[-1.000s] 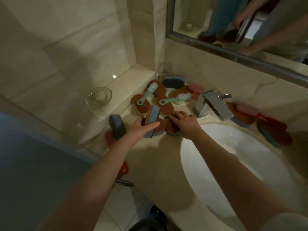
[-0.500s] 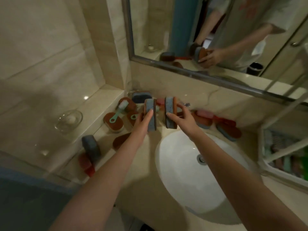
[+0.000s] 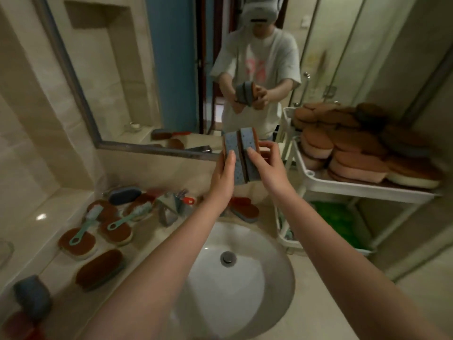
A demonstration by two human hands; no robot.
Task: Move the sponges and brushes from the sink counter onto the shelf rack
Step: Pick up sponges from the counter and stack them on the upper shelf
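Observation:
Two blue sponges with brown scrub backs are pressed side by side, upright, above the sink. My left hand [image 3: 221,180] grips the left sponge [image 3: 231,153]. The right sponge [image 3: 248,148] is held by my right hand [image 3: 269,165]. Both hang in the air left of the white shelf rack [image 3: 367,190], whose top tier carries a heap of brown and pink sponges [image 3: 348,146]. On the counter at the left lie several brown sponges [image 3: 98,269] and two teal-handled brushes [image 3: 84,225] [image 3: 130,215].
A white basin [image 3: 245,290] sits below my arms, with the metal tap [image 3: 169,207] behind it. A red-backed brush [image 3: 245,209] lies right of the tap. A grey sponge [image 3: 33,298] stands at the counter's near left edge. A mirror [image 3: 171,69] covers the wall.
Both hands have lifted the two sponges off the counter, brought them together and carried them up and to the right toward the rack. My view has swung right.

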